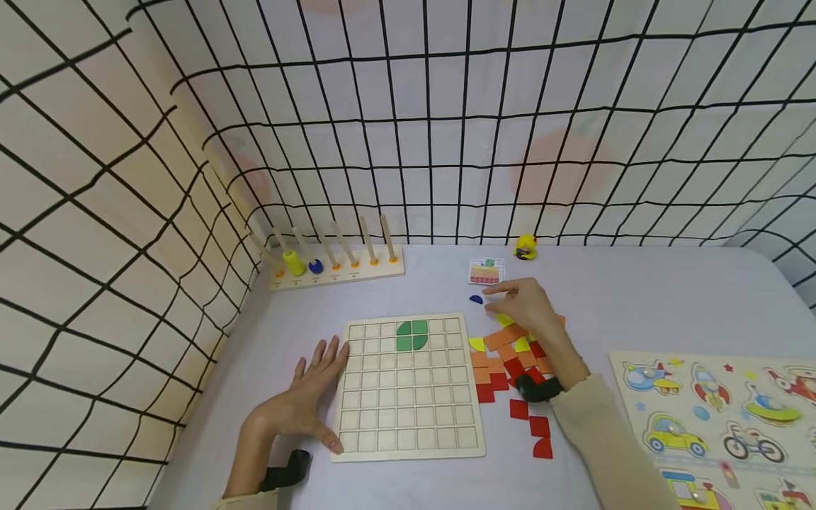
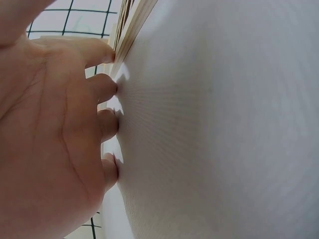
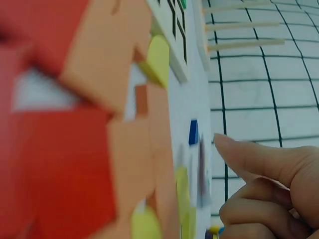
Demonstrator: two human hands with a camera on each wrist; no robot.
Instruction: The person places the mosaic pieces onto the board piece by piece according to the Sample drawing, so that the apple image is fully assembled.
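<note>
A pale wooden grid board (image 1: 397,421) lies on the white table, with green pieces (image 1: 412,335) near its top edge. My left hand (image 1: 296,407) is spread along the board's left side, thumb near the lower corner; in the left wrist view its fingertips (image 2: 110,124) rest on the table. The right hand (image 1: 525,306) hovers over the far end of the loose pieces, index finger and thumb apart, nothing visible between them. Just left of those fingertips lies a small blue half-round piece (image 1: 476,299). Red squares (image 1: 539,426), orange pieces (image 1: 503,337) and yellow pieces (image 1: 477,344) lie right of the board.
A printed pattern card (image 1: 486,271) lies beyond the blue piece, near a yellow toy duck (image 1: 525,246). At the back left stands a peg rack (image 1: 338,273) with upright sticks. A vehicle picture puzzle (image 1: 720,404) lies at the right. Black netting surrounds the table.
</note>
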